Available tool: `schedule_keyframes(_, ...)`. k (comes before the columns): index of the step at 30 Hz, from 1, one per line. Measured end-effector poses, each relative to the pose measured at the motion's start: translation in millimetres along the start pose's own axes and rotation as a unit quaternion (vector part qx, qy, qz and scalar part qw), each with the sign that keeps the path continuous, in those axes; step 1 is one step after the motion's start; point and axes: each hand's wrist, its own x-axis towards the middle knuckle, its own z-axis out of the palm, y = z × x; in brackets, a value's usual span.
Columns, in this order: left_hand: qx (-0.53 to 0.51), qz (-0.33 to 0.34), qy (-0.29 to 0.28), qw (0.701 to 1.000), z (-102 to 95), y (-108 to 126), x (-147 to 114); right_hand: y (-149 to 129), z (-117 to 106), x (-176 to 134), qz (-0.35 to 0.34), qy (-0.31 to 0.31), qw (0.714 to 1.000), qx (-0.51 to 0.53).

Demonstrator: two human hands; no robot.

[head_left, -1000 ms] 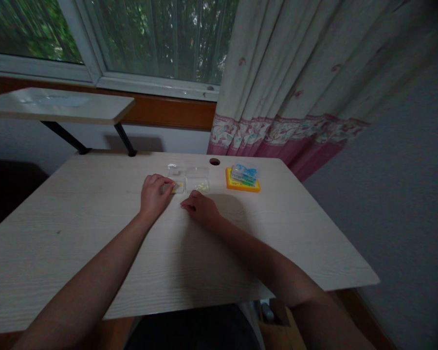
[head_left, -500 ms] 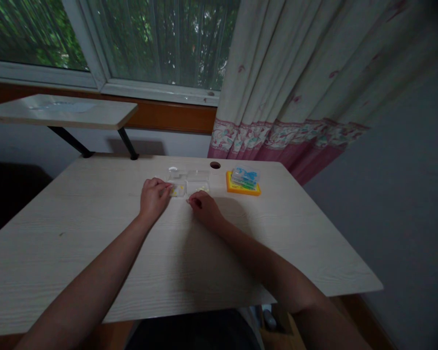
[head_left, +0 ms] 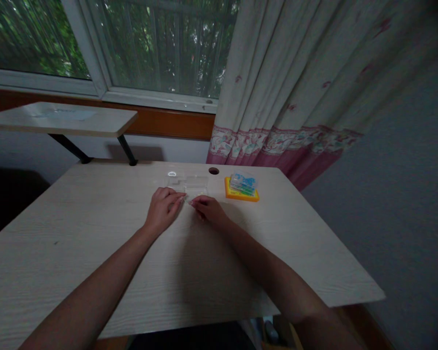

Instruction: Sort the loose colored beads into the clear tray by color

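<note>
Two small clear plastic boxes stand side by side on the table with their lids raised at the back. In front of the left box (head_left: 175, 181), my left hand (head_left: 162, 208) is closed, thumb and forefinger tips together at the gap between the boxes, and it covers most of that box's tray. My right hand (head_left: 211, 211) is closed in a pinch just in front of the right box (head_left: 197, 182), its fingertips a short way from the left ones. Whatever sits between either hand's fingertips is too small to make out. Pale yellowish bits show faintly in the right box.
Right of the boxes, a clear case (head_left: 244, 182) with blue and green pieces lies on a yellow box (head_left: 241, 195). A round cable hole (head_left: 213, 171) is behind. A raised shelf (head_left: 76, 119) stands at the back left, and a curtain (head_left: 270, 121) hangs behind the table (head_left: 113, 262).
My left hand has moved right, from the left box's side to in front of it, close to my right hand. My right hand has shifted slightly right. The view has tilted up a little.
</note>
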Motion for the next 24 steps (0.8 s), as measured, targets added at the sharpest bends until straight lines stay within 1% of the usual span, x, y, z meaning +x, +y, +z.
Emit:
schedule_keyframes(3,-0.02,0.012,-0.018,1.0,3.9,7.9,-0.8,-0.3,-0.2,1.0,0.013,-0.005,0.999,0.038)
schedule_keyframes(6,-0.026,0.011,-0.02,0.999,5.7,8.0,-1.3,-1.5,1.5,1.1,0.021,-0.004,0.998,0.059)
schedule_keyframes(9,-0.024,0.01,-0.021,0.999,4.8,7.0,-1.0,-5.5,4.0,-0.6,0.02,-0.008,0.999,0.047)
schedule_keyframes(14,-0.013,0.032,-0.024,0.999,3.6,7.9,-1.2,-11.9,5.8,-4.4,0.014,-0.007,1.0,0.025)
schedule_keyframes(18,-0.001,0.047,-0.011,0.999,4.4,6.6,-3.1,-10.3,4.7,-4.4,0.02,-0.002,0.999,0.025)
schedule_keyframes(24,0.005,0.057,-0.005,0.998,0.6,7.1,-2.7,-5.7,3.7,-4.3,0.009,-0.021,1.0,0.017)
